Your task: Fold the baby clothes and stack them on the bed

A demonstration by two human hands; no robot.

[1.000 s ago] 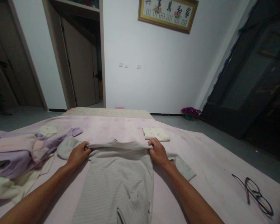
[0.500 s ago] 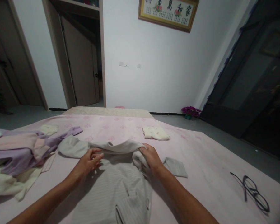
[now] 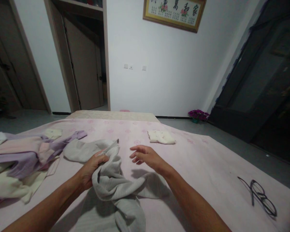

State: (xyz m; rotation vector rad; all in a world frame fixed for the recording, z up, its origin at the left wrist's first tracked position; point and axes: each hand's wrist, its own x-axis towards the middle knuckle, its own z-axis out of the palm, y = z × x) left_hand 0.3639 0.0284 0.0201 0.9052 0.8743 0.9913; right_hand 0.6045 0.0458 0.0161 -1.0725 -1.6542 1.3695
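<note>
A light grey, finely striped long-sleeved top (image 3: 113, 183) lies bunched on the pink flowered cloth in front of me. My left hand (image 3: 93, 167) is closed on gathered fabric near its neckline, lifting that part a little. One sleeve spreads to the left beyond this hand; another stretches right, beneath my right forearm. My right hand (image 3: 147, 158) hovers over the cloth right of the bunched top, fingers stretched out and apart, holding nothing. Folds hide most of the top's shape.
Rumpled purple, pink and cream clothes (image 3: 26, 158) are heaped at the left. A folded cream garment (image 3: 161, 137) lies farther back. Black-framed glasses (image 3: 261, 196) rest at the right on the pink flowered cloth (image 3: 203, 167). Purple flowers (image 3: 198, 115) stand on the floor behind.
The top's neck and shoulder area, spread between both hands before, is now gathered to the left in my left hand. My right hand has let go of the fabric.
</note>
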